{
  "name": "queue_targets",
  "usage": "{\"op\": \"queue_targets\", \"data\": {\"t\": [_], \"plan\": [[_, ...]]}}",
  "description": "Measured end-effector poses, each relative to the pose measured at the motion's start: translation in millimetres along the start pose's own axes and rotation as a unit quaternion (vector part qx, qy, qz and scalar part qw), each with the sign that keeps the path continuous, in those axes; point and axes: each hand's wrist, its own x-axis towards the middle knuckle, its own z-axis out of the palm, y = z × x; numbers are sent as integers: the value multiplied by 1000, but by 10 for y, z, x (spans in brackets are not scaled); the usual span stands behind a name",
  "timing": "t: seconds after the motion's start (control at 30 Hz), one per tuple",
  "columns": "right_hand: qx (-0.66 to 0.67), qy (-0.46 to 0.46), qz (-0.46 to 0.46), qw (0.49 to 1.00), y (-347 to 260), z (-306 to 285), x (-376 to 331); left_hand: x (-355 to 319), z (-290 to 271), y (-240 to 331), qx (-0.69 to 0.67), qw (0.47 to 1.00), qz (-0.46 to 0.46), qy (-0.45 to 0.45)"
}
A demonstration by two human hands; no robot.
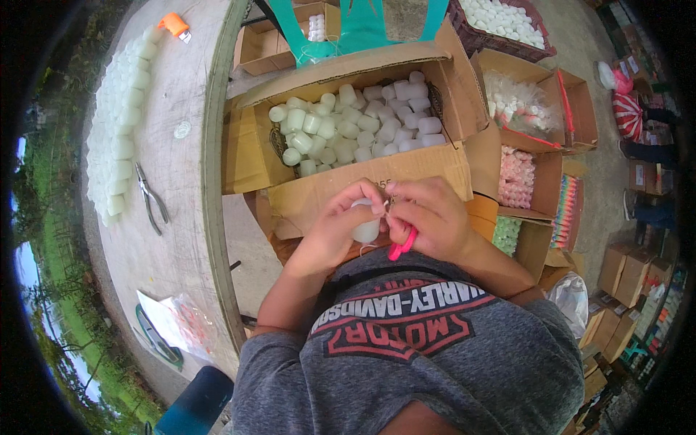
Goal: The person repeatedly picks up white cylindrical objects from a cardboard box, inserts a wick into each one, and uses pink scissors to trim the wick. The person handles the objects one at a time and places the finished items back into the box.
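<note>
just below the open cardboard box (pixel 377 185) of white plastic caps, the left hand (pixel 341 225) grips one white cap (pixel 366 230) upright, fingers clenched; the right hand (pixel 428 217), touching it, pinches a pink tool (pixel 401 246).

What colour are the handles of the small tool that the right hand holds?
Bright pink, seen in the head view: the small tool's handles stick out below the right hand.

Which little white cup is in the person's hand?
The white cup pinched in the left hand, in front of the cardboard box; the others lie loose inside the box.
</note>
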Motion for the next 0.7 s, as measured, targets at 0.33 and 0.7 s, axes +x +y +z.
{"op": "queue_targets", "data": {"t": [0.33,0.7], "plan": [[269,74,237,931,-93,75,-136,-24,29,-12,286,947,147,20],[159,43,213,963,-112,-21,-91,-48,89,-16,322,914,230,92]]}}
